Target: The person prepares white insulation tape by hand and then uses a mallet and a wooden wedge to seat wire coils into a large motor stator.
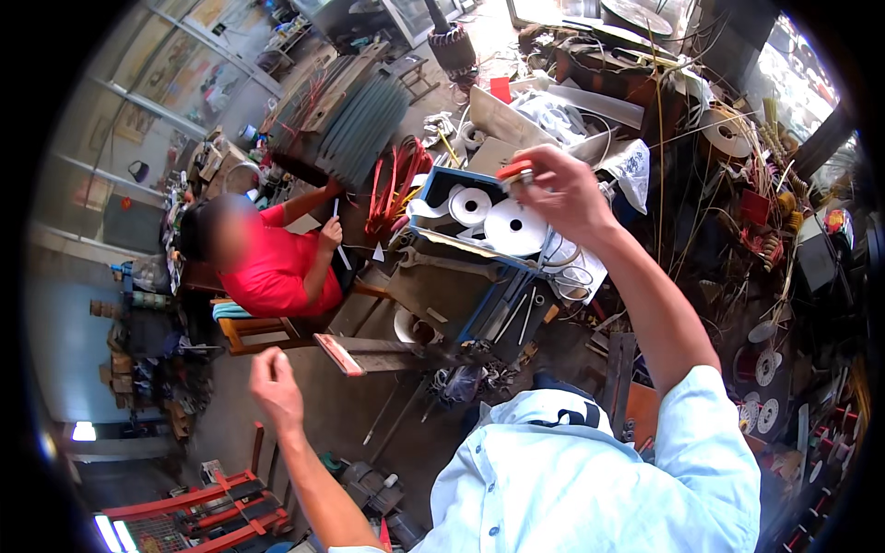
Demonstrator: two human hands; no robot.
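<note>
My right hand (564,198) is raised over the right end of a blue box, its fingers closed round a small orange object with a pale metallic part (516,171); its kind is unclear. Below it, white tape rolls (515,228) lie in the blue box (427,210). My left hand (276,387) hovers above the floor at the lower left, fingers curled together; anything pinched there is too small to see. The nearest thing to it is the end of a long bar (339,355) with a reddish edge.
A person in a red shirt (281,267) sits at the left, holding a white strip (338,230) beside a large ribbed coil (355,124). A big wrench (450,264) lies in front of the box. Tangled wires and spools (725,134) crowd the right. Red metal frames (198,507) stand lower left.
</note>
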